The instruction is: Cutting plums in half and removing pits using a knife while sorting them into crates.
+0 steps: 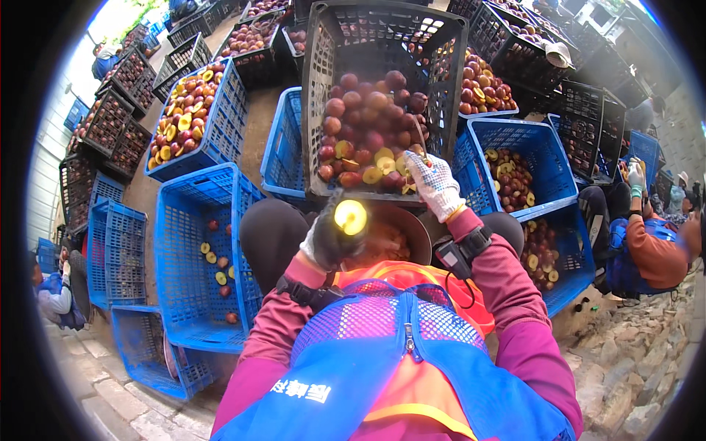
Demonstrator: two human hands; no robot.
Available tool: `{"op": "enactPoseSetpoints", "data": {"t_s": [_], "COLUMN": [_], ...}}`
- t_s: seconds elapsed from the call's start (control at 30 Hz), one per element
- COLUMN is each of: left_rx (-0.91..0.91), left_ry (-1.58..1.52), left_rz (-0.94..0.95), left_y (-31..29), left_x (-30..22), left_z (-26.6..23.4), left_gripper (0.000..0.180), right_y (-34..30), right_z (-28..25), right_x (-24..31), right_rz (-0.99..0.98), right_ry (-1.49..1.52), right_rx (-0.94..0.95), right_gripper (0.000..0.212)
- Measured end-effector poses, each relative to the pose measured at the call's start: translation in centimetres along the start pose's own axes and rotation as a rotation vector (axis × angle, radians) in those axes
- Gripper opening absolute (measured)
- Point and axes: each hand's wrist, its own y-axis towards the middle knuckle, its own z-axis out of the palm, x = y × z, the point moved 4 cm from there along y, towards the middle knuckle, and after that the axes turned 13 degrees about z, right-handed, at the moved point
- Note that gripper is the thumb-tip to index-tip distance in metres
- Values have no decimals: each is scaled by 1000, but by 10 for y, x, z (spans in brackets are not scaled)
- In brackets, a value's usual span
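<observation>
My left hand (325, 239), in a dark-palmed white glove, is closed around a halved fruit (351, 217). Its yellow cut face points up, above a metal bowl (422, 237) between my knees. What fills the bowl is partly hidden by my left hand and vest. My right hand (434, 182), in a white knitted glove, is closed at the near edge of a black crate (315, 88). From its fingers a thin, narrow tool (420, 134) sticks up, its kind unclear. Inside the tilted crate lie round purple-red fruits (360, 110), which look like passion fruit, with several yellow cut halves in front.
Beside my left knee, a blue crate (193, 294) holds a few scattered fruits and halves. Blue crates with cut fruit (531, 132) stand at my right. Another blue crate (228, 121) is heaped full. Black crates surround these; people (654, 253) sit at both sides.
</observation>
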Motion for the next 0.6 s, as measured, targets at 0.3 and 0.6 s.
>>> {"op": "enactPoseSetpoints", "data": {"t_s": [0.3, 0.6], "left_rx": [-168, 146], "left_ry": [894, 1602], "left_rz": [170, 93], "left_y": [80, 320], "left_x": [-56, 16], "left_z": [-54, -13], "left_gripper": [58, 69], "right_y": [13, 35], "right_z": [-91, -109], "right_x": [-77, -119], "right_rz": [629, 418], "right_ry": [116, 213], "right_rx": [225, 264], "right_gripper": [35, 28]}}
